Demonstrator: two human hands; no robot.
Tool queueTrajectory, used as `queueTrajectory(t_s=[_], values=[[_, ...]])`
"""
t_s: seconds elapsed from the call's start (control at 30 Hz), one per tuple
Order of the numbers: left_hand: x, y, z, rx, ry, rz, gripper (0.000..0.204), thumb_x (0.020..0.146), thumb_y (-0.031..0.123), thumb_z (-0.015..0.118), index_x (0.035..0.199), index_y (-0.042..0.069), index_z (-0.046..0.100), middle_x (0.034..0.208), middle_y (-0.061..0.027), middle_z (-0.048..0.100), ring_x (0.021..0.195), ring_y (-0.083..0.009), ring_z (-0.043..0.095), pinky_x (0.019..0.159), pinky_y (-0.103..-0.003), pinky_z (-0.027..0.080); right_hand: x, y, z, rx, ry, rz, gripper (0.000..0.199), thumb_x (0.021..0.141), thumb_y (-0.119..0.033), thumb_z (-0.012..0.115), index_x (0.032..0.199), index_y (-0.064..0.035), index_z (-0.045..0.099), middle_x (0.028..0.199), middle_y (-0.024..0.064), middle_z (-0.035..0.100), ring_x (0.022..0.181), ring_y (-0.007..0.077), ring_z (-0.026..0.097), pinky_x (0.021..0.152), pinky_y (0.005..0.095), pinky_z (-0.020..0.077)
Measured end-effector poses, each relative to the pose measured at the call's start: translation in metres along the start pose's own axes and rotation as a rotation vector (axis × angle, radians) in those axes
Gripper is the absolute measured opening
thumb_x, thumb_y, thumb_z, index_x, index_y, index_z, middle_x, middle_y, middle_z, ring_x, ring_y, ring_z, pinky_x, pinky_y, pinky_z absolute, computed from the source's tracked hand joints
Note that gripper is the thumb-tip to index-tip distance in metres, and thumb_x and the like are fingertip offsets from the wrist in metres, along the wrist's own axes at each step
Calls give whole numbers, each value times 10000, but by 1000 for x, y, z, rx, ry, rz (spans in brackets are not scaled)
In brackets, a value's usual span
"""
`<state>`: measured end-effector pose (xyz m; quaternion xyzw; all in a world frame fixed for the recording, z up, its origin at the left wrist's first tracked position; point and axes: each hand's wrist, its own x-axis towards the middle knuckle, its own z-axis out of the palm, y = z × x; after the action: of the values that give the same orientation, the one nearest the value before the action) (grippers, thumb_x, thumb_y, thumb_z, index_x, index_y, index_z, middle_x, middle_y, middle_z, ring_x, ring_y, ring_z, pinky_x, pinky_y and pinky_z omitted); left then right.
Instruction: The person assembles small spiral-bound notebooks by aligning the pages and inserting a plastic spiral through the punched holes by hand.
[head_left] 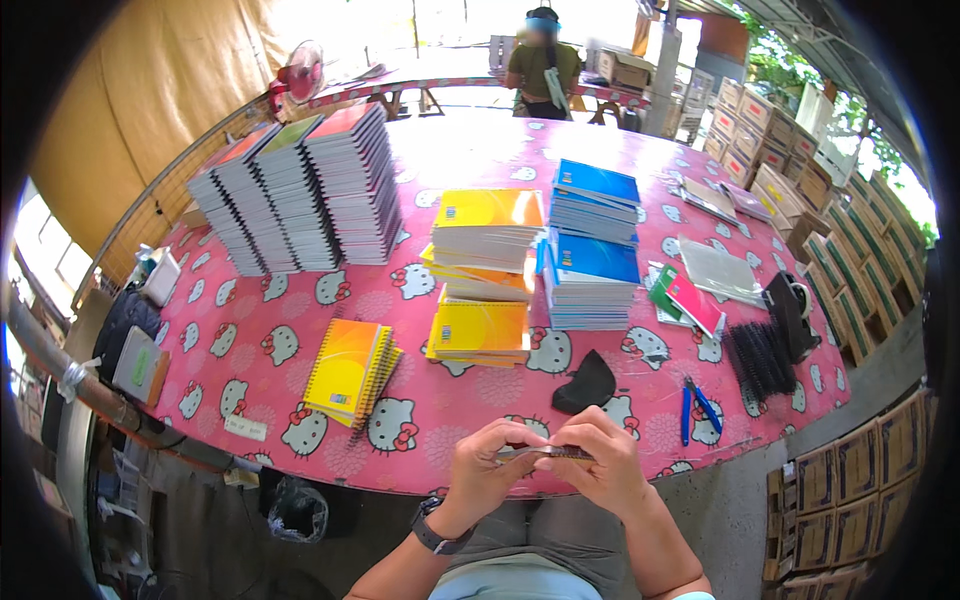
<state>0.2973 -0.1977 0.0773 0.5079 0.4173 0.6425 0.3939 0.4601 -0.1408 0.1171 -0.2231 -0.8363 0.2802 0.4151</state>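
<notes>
At the table's near edge my left hand (490,462) and my right hand (605,458) pinch a thin spiral notebook (568,453) between them. It is seen nearly edge-on, with dark coil loops under my right fingers; its cover is hidden. Just beyond my hands lies a black face mask (585,382). Blue-handled pliers (704,408) rest right of my right hand. To the left is a small pile of yellow spiral notebooks (347,372). Farther out stand stacks of yellow notebooks (480,335) and blue notebooks (595,262).
Tall stacks of coil-bound books (350,185) stand at the far left. Black plastic coils (760,360) lie at the right beside a black holder (790,315), near red and green booklets (693,303). Cartons (850,465) flank the table's right side. A person (543,70) stands beyond the far edge.
</notes>
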Motion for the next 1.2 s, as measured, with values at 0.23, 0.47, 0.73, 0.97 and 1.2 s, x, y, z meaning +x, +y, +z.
queueTrajectory(t_s=[0.23, 0.47, 0.73, 0.97, 1.2], values=[[0, 15, -9, 134, -134, 69, 166, 756, -26, 740, 899, 28, 675, 884, -70, 670, 819, -128, 632, 728, -242, 506, 2, -4, -6, -26, -49, -54, 237, 730, -160, 799, 866, -55, 635, 760, 62, 558, 661, 209, 540, 562, 326, 448], [2, 18, -16, 133, -168, 81, 154, 758, -16, 741, 891, 31, 680, 878, -74, 681, 801, -134, 650, 696, -248, 514, 2, -7, -4, -78, -74, -84, 246, 727, -187, 804, 839, -53, 630, 748, 50, 566, 674, 205, 560, 566, 314, 462], [1, 17, -24, 131, -226, 33, 144, 750, -2, 751, 878, 23, 689, 864, -80, 690, 789, -147, 663, 685, -260, 522, 2, -12, 1, 3, -50, 2, 231, 732, -178, 797, 811, -51, 622, 734, 57, 553, 654, 212, 551, 544, 309, 455], [-1, 22, -21, 181, -114, 90, 135, 742, -7, 760, 855, 35, 699, 861, -74, 685, 779, -130, 656, 665, -245, 519, 5, -19, -4, -50, -141, 27, 173, 783, -125, 744, 871, -26, 634, 791, 96, 602, 702, 248, 605, 574, 326, 489], [-9, 9, -11, 153, 166, 85, 319, 793, 43, 746, 1072, 9, 594, 946, -73, 653, 885, -138, 637, 762, -264, 515, 5, -22, 7, -35, -30, 49, 141, 827, -58, 685, 941, 6, 632, 816, 115, 624, 710, 256, 617, 599, 318, 499]])
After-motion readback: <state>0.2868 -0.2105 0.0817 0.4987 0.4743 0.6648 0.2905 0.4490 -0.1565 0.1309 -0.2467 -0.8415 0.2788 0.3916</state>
